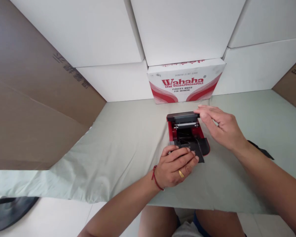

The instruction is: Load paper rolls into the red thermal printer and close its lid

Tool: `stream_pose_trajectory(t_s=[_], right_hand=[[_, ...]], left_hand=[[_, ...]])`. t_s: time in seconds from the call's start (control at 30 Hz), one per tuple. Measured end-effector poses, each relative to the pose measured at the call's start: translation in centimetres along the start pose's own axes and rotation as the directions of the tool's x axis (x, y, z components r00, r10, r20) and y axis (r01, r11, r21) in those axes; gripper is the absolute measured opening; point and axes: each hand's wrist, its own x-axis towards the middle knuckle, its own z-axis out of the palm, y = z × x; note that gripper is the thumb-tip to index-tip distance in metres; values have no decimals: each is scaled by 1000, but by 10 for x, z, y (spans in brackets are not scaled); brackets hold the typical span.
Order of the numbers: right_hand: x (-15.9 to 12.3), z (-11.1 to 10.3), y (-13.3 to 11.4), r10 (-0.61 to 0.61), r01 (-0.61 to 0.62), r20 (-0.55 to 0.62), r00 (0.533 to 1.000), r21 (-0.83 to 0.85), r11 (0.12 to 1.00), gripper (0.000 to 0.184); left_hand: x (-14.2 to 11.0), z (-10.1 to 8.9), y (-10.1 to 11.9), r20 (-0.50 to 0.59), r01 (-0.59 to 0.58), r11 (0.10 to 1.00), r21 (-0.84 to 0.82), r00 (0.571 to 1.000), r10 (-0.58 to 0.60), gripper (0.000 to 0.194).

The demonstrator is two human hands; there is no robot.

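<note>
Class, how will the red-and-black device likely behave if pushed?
The device will probably stay stiff, since its casing looks rigid. It seems unlikely to roll, being low and boxy. It may drag the cloth beneath, which shows wrinkles.

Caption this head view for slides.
Left hand on a black sheet, right hand at the far edge of an open red-and-black device on green cloth.

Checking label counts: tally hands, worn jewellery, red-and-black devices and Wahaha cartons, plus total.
Hands: 2, left hand and right hand
Gold ring: 1
Red bracelet: 1
Red-and-black device: 1
Wahaha carton: 1
Total: 6
</note>
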Motion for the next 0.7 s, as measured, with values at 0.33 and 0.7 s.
stream_pose_trajectory(t_s=[0.33, 0.7], right_hand=[[-65, 14, 23, -255, 252, 26, 967, 88, 964, 37], [-69, 14, 18, -268, 269, -18, 963, 111, 957, 31]], left_hand=[[-9, -7, -21, -102, 252, 943, -218, 955, -279, 56], [-20, -8, -37, -21, 562, 698, -444, 772, -635, 34]])
